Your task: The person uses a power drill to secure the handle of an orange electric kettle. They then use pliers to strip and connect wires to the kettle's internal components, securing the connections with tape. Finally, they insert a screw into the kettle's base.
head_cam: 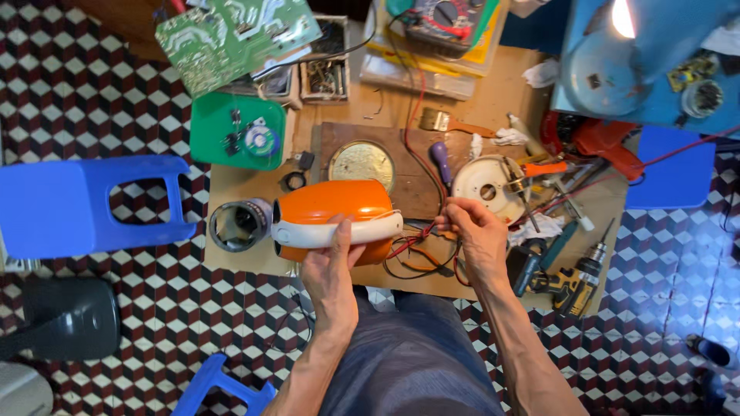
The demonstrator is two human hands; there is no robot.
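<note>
Closest to me, my left hand (333, 266) has its fingers curled around the orange rounded plastic appliance housing with a white band (333, 219), thumb laid up over the band, holding it at the near edge of the low wooden worktop (493, 100), towards its left side. My right hand (475, 235) sits just to the right of it, fingertips pinched together on thin wires; the pinch is tight, though I cannot tell exactly which strand it grips. Those red and black wires (420, 254) loop over the near edge between my two hands. Near the near right corner lie a yellow and black cordless drill (574, 281) and a blue-handled screwdriver (556, 245). Just left of the housing, at the left edge, rests a grey metal cylindrical motor part (237, 225). Further in, on a dark brown board, I see a round brass-coloured disc (361, 163) and, to its right, a white round plastic plate (487, 185). Beyond the left edge sits a green plastic tray with small parts (235, 131). At the far edge stand a green printed circuit board (235, 38) and a multimeter with red leads (443, 19). A blue plastic stool (85, 204) stands on the chequered floor, left of the worktop.
</note>
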